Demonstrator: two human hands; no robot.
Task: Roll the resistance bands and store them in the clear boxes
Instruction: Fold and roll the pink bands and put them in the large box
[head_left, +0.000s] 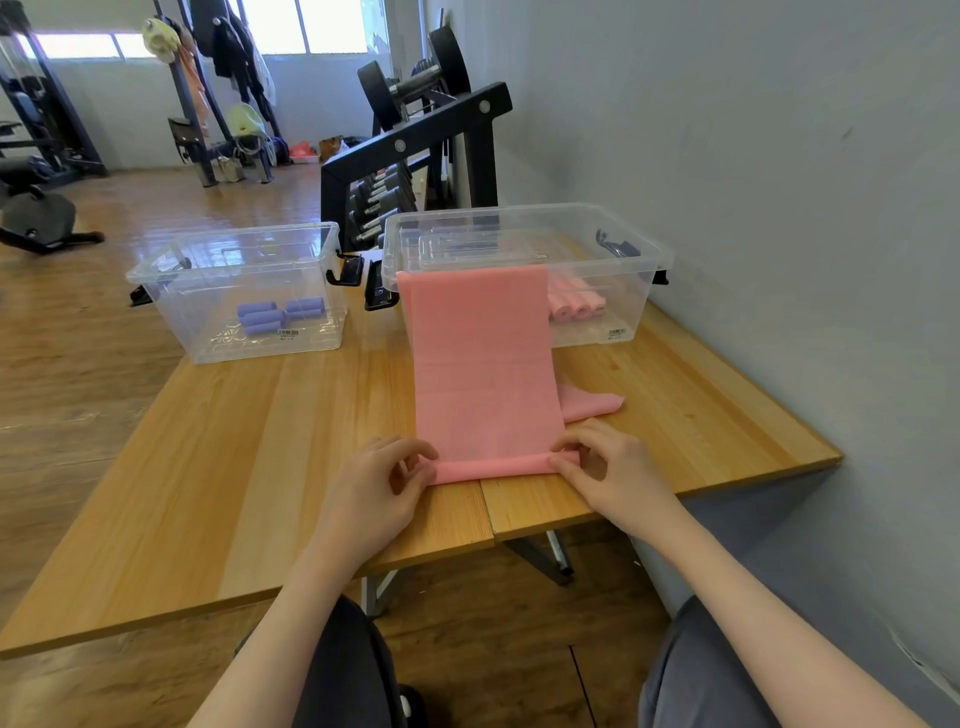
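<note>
1. The left hand (387, 480) has its fingers curled and pinches the left end of a small roll begun at the near edge of the flat pink resistance band (485, 374).
2. The right hand (605, 470) does the same at the right end of that roll, thumb and fingers nipped on the rubber.
3. The one pink band runs from the roll away across the pale wooden table (249, 462), climbs the near wall of the right clear plastic box (613, 244) and hangs over its rim; a further corner of it sticks out on the table just right of the strip.
4. Two clear boxes stand at the far side of the table, side by side but apart, each with black clip handles.
5. The right box holds rolled pink bands (576, 306); about four roll ends show, the rest being hidden behind the hanging strip.
6. The left clear plastic box (202, 260) holds rolled purple bands (280, 314), about five, lying on its floor.
7. Beyond the boxes stands one black dumbbell rack (415, 140) against the right wall.
</note>
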